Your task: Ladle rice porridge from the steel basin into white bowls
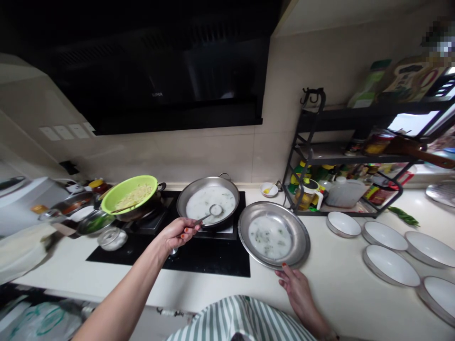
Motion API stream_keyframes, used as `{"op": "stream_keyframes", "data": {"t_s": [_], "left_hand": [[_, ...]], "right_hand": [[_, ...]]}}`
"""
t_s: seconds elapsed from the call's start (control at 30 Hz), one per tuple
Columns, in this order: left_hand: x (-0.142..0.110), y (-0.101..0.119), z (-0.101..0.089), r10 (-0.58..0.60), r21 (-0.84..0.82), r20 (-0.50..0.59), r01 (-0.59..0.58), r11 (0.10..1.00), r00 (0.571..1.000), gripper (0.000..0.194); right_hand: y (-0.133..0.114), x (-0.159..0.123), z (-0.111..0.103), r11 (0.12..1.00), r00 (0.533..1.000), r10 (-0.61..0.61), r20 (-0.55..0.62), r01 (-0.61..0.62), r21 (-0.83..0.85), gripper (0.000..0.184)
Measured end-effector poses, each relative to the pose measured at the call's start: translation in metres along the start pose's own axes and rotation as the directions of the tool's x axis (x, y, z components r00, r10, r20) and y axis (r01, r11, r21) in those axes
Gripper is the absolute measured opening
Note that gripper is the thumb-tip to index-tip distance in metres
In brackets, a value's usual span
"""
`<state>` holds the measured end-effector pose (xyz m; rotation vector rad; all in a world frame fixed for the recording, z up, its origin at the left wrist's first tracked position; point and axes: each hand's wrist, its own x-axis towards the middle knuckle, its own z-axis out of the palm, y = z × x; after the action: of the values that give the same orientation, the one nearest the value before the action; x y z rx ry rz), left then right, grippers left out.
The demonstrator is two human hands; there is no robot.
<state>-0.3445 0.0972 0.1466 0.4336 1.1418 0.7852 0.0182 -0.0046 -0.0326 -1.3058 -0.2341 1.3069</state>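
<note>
My left hand is wrapped round the handle of a metal ladle. The ladle's bowl rests in milky white liquid inside a wide steel pan on the stove. To the right, a shallow steel basin stands on the counter with similar white liquid and green bits in it. My right hand pinches the basin's near rim, its thumb on top and the other fingers partly hidden below the edge.
A green colander of pale shreds sits over the left burner. Several white bowls stand at right, below a black rack of bottles and jars. A small dish lies behind the basin. The range hood hangs overhead.
</note>
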Motion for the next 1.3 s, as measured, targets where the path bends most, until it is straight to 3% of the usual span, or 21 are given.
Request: {"op": "stream_keyframes", "data": {"t_s": [0.6, 0.77, 0.97, 1.13, 1.3], "left_hand": [[-0.003, -0.002, 0.002, -0.014, -0.028, 0.037, 0.016, 0.999, 0.999, 0.016], [-0.012, -0.001, 0.013, 0.030, -0.027, 0.085, -0.028, 0.999, 0.996, 0.019], [-0.025, -0.005, 0.040, 0.026, 0.040, 0.195, -0.034, 0.999, 0.980, 0.018], [-0.010, -0.025, 0.065, -0.044, 0.142, 0.235, 0.010, 0.990, 0.971, 0.018], [0.019, -0.064, 0.083, -0.005, 0.405, 0.213, -0.083, 0.911, 0.977, 0.014]], "right_hand": [[0.002, 0.002, -0.003, 0.996, 0.999, -0.039, 0.025, 0.040, -0.075, 0.046], [0.001, 0.000, -0.002, 0.995, 0.999, -0.037, 0.021, 0.038, -0.088, 0.045], [0.001, -0.001, 0.000, 0.996, 0.999, -0.042, 0.015, 0.043, -0.081, 0.047], [-0.001, -0.003, 0.001, 0.998, 0.999, -0.033, 0.014, 0.033, -0.062, 0.045], [-0.001, -0.003, 0.001, 0.998, 1.000, -0.030, -0.007, 0.030, -0.059, 0.044]]}}
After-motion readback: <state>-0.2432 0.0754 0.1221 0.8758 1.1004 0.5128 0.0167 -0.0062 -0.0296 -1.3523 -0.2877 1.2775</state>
